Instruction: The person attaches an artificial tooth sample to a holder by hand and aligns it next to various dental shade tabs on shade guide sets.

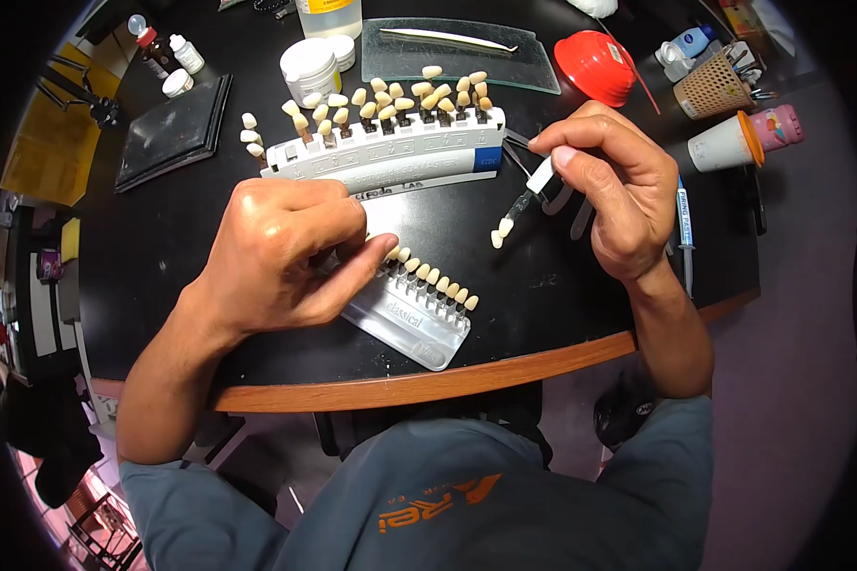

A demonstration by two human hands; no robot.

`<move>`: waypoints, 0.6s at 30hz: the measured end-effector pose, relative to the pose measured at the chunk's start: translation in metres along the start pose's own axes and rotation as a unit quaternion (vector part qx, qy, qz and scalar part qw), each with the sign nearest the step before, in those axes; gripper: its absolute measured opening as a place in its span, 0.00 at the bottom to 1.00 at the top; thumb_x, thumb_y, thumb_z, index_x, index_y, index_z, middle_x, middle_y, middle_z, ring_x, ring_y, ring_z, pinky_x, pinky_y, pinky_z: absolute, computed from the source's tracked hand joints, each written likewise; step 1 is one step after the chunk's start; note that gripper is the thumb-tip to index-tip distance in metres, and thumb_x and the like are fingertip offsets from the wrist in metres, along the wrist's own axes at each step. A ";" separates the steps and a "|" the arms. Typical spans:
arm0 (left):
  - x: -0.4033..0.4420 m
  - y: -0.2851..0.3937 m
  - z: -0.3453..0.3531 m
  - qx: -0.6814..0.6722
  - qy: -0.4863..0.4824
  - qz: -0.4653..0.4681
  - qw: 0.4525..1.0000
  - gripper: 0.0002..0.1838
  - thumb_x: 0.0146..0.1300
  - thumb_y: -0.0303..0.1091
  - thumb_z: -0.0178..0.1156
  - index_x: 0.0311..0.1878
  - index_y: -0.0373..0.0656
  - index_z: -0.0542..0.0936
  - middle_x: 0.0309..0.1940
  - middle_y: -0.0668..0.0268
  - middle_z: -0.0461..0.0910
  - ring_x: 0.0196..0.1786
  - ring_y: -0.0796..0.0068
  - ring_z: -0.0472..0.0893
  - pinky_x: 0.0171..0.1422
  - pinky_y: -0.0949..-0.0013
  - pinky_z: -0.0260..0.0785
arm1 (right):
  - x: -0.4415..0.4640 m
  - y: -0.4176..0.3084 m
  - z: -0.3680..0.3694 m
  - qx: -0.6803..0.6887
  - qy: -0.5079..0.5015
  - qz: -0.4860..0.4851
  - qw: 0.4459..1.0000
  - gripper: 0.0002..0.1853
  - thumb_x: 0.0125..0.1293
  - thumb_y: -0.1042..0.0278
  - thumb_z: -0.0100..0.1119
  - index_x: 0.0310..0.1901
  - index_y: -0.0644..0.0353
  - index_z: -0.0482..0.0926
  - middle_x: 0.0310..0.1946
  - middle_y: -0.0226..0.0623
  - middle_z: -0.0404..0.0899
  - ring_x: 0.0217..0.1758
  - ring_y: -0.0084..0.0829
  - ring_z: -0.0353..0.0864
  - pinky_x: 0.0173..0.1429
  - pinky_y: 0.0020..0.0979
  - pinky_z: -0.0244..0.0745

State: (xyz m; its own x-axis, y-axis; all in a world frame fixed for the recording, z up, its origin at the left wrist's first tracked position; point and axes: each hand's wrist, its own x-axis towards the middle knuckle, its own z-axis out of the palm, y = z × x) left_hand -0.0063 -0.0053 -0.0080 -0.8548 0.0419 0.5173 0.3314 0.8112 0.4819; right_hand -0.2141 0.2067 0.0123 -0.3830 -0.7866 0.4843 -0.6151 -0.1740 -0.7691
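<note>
Right hand [624, 186]: pinching white tab [541, 176] | Left hand [281, 252]: curled, any grip hidden, can't tell | I'd hold steady, leaving tooth samples [497, 240] untouched

Grey-blue shirt [552, 504], orange print [445, 504]

The person wears a plain grey-blue shirt, softly creased. The print on the front joins large bold letters with an angular mark; a smaller line of lettering is hard to read. The left sleeve [190, 504] and right sleeve [671, 452] are short, and the left hand [290, 252] and right hand [628, 186] are bare
</note>
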 end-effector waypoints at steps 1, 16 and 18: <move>0.001 0.001 0.000 0.002 0.002 0.001 1.000 0.15 0.50 0.21 0.75 0.19 0.42 0.75 0.15 0.65 0.72 0.16 0.72 0.73 0.22 0.70 0.59 | 0.000 0.000 0.000 -0.001 0.000 -0.006 1.000 0.07 0.65 0.79 0.57 0.38 0.70 0.85 0.28 0.31 0.77 0.26 0.15 0.69 0.30 0.22 0.60; 0.002 -0.004 -0.015 0.046 0.068 0.000 0.997 0.15 0.37 0.20 0.64 0.16 0.42 0.65 0.14 0.66 0.64 0.16 0.71 0.68 0.22 0.69 0.56 | -0.007 -0.011 0.020 0.049 -0.078 0.147 0.985 0.07 0.67 0.79 0.59 0.40 0.69 0.86 0.33 0.34 0.82 0.34 0.18 0.76 0.39 0.22 0.67; 0.003 -0.003 -0.014 0.043 0.069 -0.003 0.997 0.15 0.37 0.19 0.64 0.16 0.42 0.65 0.14 0.65 0.65 0.16 0.70 0.68 0.22 0.68 0.56 | -0.008 -0.005 0.024 0.043 -0.092 0.149 0.984 0.07 0.67 0.78 0.60 0.40 0.70 0.86 0.34 0.38 0.85 0.38 0.23 0.81 0.45 0.25 0.72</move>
State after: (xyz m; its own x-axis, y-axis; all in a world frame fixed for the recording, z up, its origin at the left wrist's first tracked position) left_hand -0.0039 -0.0161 0.0017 -0.7916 -0.0391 0.6098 0.2853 0.8589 0.4254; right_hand -0.1913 0.1998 0.0025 -0.4016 -0.9029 0.1535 -0.4306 0.0383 -0.9017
